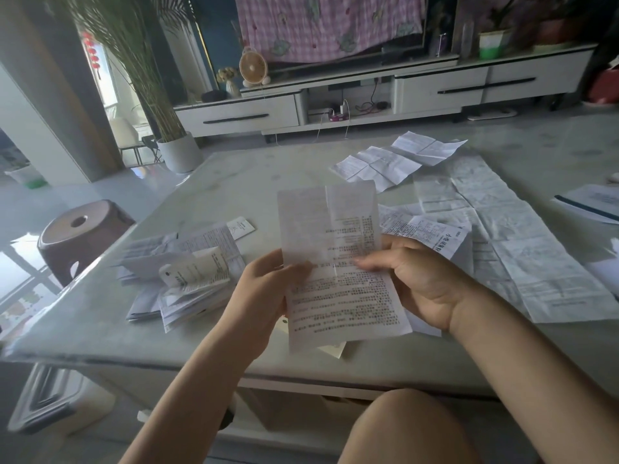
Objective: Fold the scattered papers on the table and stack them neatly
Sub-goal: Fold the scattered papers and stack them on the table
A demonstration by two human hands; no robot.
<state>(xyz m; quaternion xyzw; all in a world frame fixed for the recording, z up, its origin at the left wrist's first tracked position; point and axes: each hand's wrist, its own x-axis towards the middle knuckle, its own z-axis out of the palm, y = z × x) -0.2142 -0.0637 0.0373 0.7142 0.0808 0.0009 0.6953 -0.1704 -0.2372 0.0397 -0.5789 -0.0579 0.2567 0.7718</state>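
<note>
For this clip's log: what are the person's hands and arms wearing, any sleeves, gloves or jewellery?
The left hand and the right hand are ungloved, and both forearms are bare up to the frame edge: no sleeves, watch or bracelet show. A ring cannot be ruled out; the picture is too blurred.
</note>
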